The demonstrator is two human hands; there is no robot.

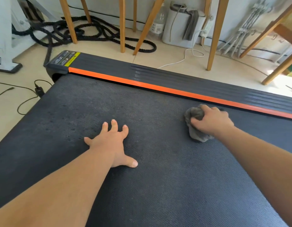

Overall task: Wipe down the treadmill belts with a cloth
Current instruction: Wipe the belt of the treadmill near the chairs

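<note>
The dark textured treadmill belt [158, 169] fills most of the view, with darker damp spots toward its far left. My left hand [111, 142] lies flat on the belt near the middle, fingers spread and thumb out. My right hand [210, 120] grips a crumpled grey cloth [196, 130] and presses it onto the belt at the right, close to the orange stripe [158, 88] of the side rail.
The black side rail [183, 79] with a yellow warning label [71, 58] runs along the belt's far edge. Beyond it are wooden chair and table legs [214, 35], a coiled black rope [68, 31], a white appliance [183, 25], a white cable [187, 54] and thin black cables [27, 95] on the tiled floor.
</note>
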